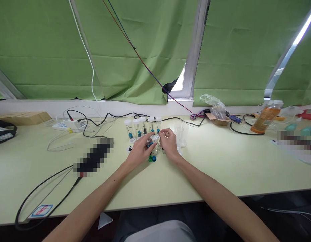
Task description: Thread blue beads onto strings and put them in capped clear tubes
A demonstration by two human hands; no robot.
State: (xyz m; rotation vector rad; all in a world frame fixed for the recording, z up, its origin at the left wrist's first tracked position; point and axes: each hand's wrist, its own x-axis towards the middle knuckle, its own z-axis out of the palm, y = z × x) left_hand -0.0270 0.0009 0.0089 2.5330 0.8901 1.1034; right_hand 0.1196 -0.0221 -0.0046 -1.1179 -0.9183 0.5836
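My left hand is curled with thumb and fingers round a small clear and white piece; blue bits show beneath it. My right hand is closed in a pinch at the right side of that piece, and what lies between its fingertips is too small to make out. Just below the hands, a blue and green knob-like part lies on the table. Behind them stand several clear tubes with white caps and blue or dark parts inside. Clear tubes without visible contents stand beside my right hand.
A pixelated dark object with a black cable lies at left, near a white power strip. Cables run along the back edge. At right are a small cardboard box with a plastic bag and an orange drink bottle.
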